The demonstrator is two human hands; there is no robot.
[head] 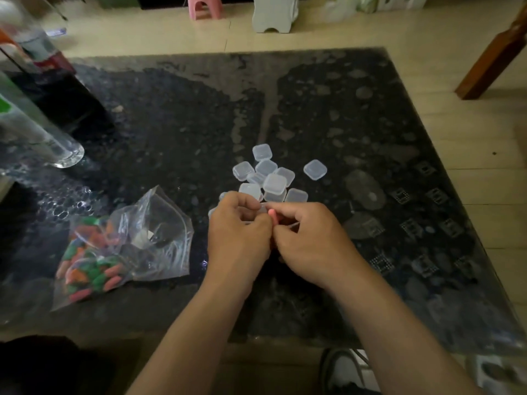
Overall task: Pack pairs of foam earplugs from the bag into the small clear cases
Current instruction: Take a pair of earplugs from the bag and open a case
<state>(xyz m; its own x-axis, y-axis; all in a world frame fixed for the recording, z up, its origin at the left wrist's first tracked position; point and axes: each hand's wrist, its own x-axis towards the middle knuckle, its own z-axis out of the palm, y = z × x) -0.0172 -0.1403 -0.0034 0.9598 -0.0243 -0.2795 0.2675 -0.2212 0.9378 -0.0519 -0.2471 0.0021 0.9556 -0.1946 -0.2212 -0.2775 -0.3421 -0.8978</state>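
My left hand [238, 235] and my right hand [310, 240] meet over the middle of the dark table [176, 115], fingers closed around one small clear case [292, 226] that is mostly hidden between them. A pink earplug [272, 215] shows at my right fingertips. Just beyond my hands lies a heap of several small clear cases [273, 178], lids shut, with one case [314, 169] apart to the right. To the left lies a clear zip bag [159, 238], mouth open, holding several pink, green and orange earplugs [91, 266].
A clear bottle [37, 132] lies at the table's left edge, with a dark block [71, 101] and other bottles behind it. Beyond the table stand a pink stool [204, 5], a white stool [275, 12] and a wooden leg [493, 55]. A shoe [342, 369] is below the front edge.
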